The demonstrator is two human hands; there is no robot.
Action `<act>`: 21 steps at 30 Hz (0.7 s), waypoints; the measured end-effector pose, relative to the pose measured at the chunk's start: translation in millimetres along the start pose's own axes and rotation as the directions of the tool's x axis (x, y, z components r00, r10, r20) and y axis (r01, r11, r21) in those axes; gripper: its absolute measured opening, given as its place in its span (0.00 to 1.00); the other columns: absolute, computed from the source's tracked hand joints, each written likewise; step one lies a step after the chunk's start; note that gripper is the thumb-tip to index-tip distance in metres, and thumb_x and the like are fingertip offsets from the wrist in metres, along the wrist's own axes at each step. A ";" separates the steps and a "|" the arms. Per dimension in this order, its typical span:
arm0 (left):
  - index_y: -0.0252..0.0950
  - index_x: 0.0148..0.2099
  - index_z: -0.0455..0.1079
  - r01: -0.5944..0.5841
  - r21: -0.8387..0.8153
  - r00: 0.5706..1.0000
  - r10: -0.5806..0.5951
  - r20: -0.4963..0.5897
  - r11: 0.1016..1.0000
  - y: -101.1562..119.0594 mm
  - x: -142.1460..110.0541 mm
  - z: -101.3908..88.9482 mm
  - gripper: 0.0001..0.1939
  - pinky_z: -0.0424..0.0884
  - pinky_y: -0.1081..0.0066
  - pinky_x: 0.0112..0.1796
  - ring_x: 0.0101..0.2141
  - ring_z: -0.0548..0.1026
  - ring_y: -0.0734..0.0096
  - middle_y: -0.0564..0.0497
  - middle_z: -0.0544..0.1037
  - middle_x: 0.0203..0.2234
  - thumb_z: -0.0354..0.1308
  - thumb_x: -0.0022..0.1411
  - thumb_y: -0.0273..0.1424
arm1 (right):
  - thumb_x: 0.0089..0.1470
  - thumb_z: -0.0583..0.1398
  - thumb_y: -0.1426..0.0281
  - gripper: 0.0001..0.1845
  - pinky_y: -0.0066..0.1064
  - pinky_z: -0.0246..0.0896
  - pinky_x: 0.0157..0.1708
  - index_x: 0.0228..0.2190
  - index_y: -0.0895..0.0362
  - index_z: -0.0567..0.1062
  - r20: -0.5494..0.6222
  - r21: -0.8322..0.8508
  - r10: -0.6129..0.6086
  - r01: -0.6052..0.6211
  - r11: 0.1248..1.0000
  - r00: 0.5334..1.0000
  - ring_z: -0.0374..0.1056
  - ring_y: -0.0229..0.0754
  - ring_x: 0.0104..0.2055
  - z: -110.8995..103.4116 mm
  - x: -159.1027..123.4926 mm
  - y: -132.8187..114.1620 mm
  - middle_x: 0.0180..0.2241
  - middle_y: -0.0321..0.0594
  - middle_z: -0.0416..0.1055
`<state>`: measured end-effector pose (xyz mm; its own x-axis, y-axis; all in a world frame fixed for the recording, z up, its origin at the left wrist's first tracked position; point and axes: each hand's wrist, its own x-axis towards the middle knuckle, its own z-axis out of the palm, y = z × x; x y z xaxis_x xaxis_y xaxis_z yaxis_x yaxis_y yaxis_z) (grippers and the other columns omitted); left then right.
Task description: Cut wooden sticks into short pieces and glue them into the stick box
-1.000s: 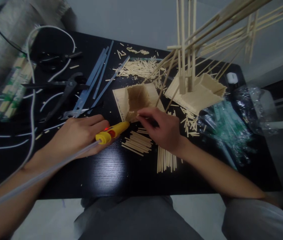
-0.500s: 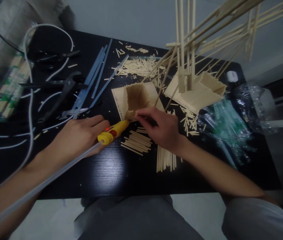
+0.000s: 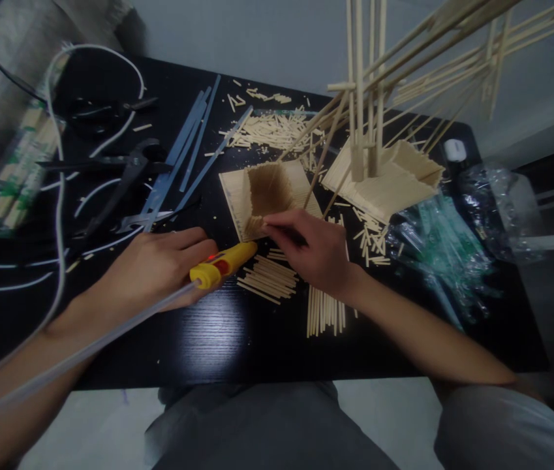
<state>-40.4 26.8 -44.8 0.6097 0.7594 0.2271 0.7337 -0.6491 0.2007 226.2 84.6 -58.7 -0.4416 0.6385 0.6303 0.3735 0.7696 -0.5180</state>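
Observation:
My left hand (image 3: 169,264) is closed around a yellow glue gun (image 3: 222,264), whose tip points right, just below the near edge of a small box-like structure of wooden sticks (image 3: 237,196). A long translucent glue stick (image 3: 124,329) runs out of the gun's back over my left forearm. My right hand (image 3: 310,251) pinches at the front of that structure's opening; whatever is between thumb and forefinger is too small to make out. Below the structure lie a pile of short sticks (image 3: 269,279) and a bundle of longer sticks (image 3: 324,312), partly under my right hand.
Pliers (image 3: 130,170), white cable (image 3: 61,215) and spare glue sticks (image 3: 179,150) lie on the left. Cut stick pieces (image 3: 277,129) are heaped at the back. A tall stick frame (image 3: 377,85) rises behind a second stick box (image 3: 389,179). Plastic wrappers (image 3: 453,241) lie right.
The glue gun's tip has moved slightly down and right, away from the structure's near edge. My right hand has shifted a little left, still pinched at the opening.

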 end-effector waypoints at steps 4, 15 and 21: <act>0.41 0.40 0.68 -0.014 -0.003 1.000 0.014 -0.002 1.000 0.4 1.0 -0.2 0.09 0.63 0.71 0.24 0.26 0.72 0.75 0.57 0.70 0.30 0.54 0.72 0.39 | 0.64 0.65 0.75 0.05 0.23 0.74 0.39 0.41 0.55 0.79 -0.003 0.033 -0.002 0.002 0.999 1.000 0.80 0.35 0.36 0.7 0.6 0.4 0.36 0.34 0.83; 0.39 0.37 0.68 -0.009 0.020 0.999 0.010 -0.052 1.000 -0.5 4.3 1.1 0.15 0.61 0.72 0.22 0.24 0.72 0.77 0.56 0.70 0.28 0.53 0.73 0.42 | 0.67 0.61 0.74 0.07 0.27 0.77 0.45 0.43 0.54 0.80 0.027 -0.022 -0.035 0.036 0.999 0.999 0.82 0.38 0.43 1.1 1.6 1.6 0.40 0.36 0.84; 0.40 0.38 0.70 0.033 0.069 0.999 -0.031 -0.026 0.997 -1.5 1.1 -5.4 0.14 0.60 0.71 0.24 0.25 0.72 0.75 0.56 0.72 0.29 0.54 0.72 0.43 | 0.65 0.62 0.78 0.10 0.25 0.75 0.46 0.44 0.54 0.80 0.020 -0.006 -0.092 0.092 0.996 0.996 0.81 0.37 0.43 -1.0 2.3 4.3 0.40 0.36 0.84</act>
<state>-42.4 28.4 -39.7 0.5785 0.7779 0.2456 0.7724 -0.6191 0.1416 227.7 89.4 -58.8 -0.4905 0.5653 0.6632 0.3362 0.8249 -0.4545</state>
